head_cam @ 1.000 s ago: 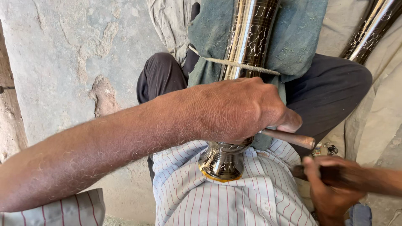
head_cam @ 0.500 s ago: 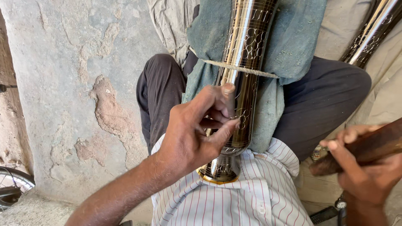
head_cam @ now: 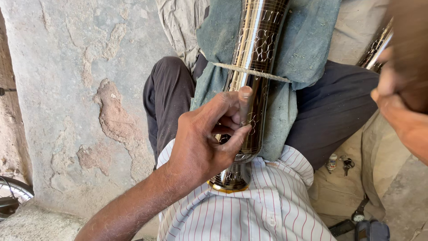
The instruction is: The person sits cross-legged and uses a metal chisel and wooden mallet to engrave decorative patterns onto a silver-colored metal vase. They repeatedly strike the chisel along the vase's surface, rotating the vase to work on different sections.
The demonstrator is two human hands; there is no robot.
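The engraved metal tube (head_cam: pixel 255 76) lies along the person's lap, between the dark trouser legs (head_cam: pixel 169 98), and its flared base with a gold rim (head_cam: pixel 229 180) rests against the striped shirt (head_cam: pixel 258 209). A grey-green cloth (head_cam: pixel 307 49) is wrapped under the tube and a thin cord (head_cam: pixel 252 71) binds the two together.

The left hand (head_cam: pixel 207 143) touches the lower part of the tube; its fingers (head_cam: pixel 244 105) are half curled and the tips press on the metal, but they do not close around it. Half a second ago this hand was in nearly the same place, with the fingers a little more bent.

The right hand (head_cam: pixel 401 89) is now raised at the right edge and very blurred, higher than half a second ago; I cannot tell if it grasps something.

A second shiny tube (head_cam: pixel 376 47) lies at the upper right. On the ground near the right leg are a small bottle (head_cam: pixel 331 163) and keys (head_cam: pixel 347 164). At the left is a rough stone wall (head_cam: pixel 76 89)
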